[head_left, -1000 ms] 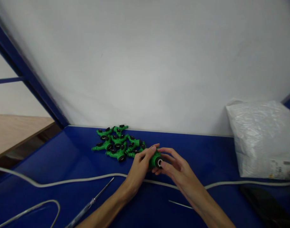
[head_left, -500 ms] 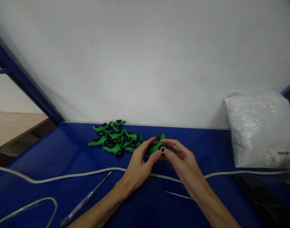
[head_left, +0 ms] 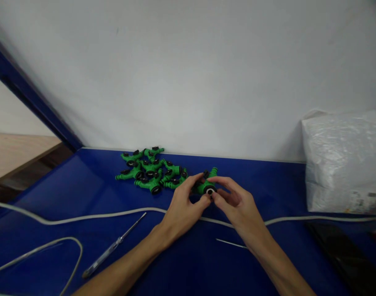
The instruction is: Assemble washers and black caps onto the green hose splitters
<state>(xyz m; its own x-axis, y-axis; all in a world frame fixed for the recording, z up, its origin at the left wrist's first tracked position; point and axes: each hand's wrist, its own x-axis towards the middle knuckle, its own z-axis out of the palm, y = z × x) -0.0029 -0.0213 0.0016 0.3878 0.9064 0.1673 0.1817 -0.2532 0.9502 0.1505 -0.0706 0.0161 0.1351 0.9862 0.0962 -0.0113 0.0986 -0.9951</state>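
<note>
Between both hands is a green Y-shaped hose splitter with black valve levers. Its round black-rimmed inlet, with a white ring inside, faces me. My left hand grips the left side, thumb at the lower edge of the inlet. From the right, my right hand holds it, with thumb and a finger at the rim; the fingers hide part of the body. Several more green splitters lie in a cluster to the left of my hands.
A clear-handled screwdriver lies left of my left forearm. Under my wrists runs a white cable. A thin metal shaft pokes out beside my right forearm. At right are a plastic-wrapped package and a dark flat object.
The view has tilted slightly, so the table and its things sit higher in the picture. My thumbs have shifted to the inlet's lower edge, showing more of the white ring.
</note>
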